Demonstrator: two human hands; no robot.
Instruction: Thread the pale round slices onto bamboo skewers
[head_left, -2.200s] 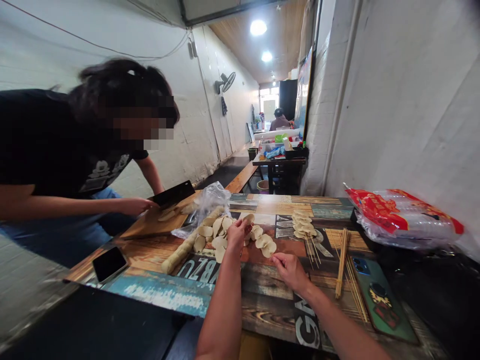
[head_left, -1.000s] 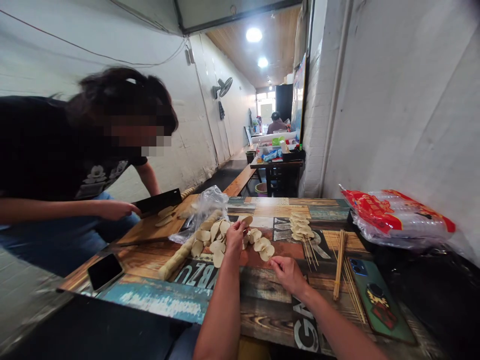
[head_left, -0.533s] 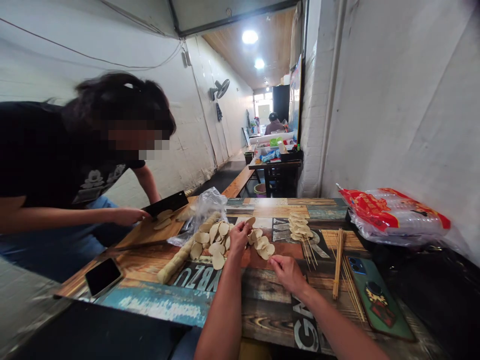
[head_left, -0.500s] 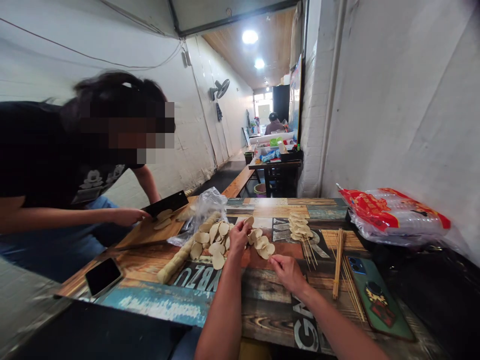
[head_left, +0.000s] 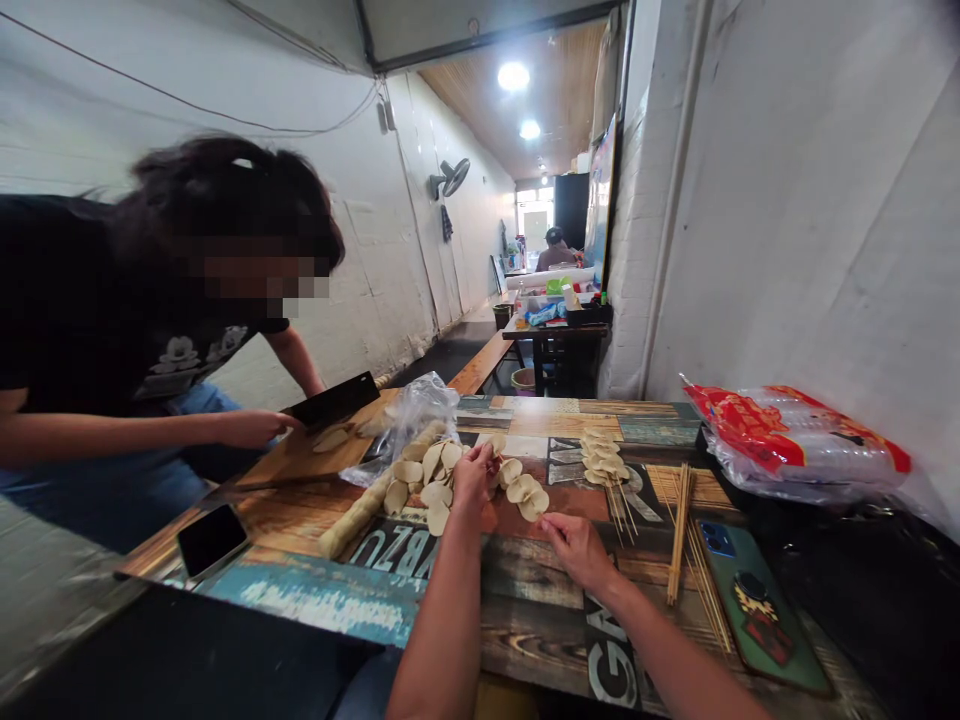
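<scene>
Midway across the patchwork bench (head_left: pixel 529 575), pinching a slice (head_left: pixel 496 443) with left grip (head_left: pixel 472 476), apparently a hidden skewer end with right grip (head_left: pixel 581 550); seemingly mid-threading, without more threaded slices (head_left: pixel 533 503) than moments ago.

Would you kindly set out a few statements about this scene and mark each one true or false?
1. The left hand pinches a pale slice. True.
2. The right hand is on the green phone. False: the right hand is beside the threaded slices, and the green phone lies apart.
3. A co-worker's hand holds a dark-bladed knife. True.
4. The red-printed package lies on the person's left. False: the red-printed package is on the right.
</scene>
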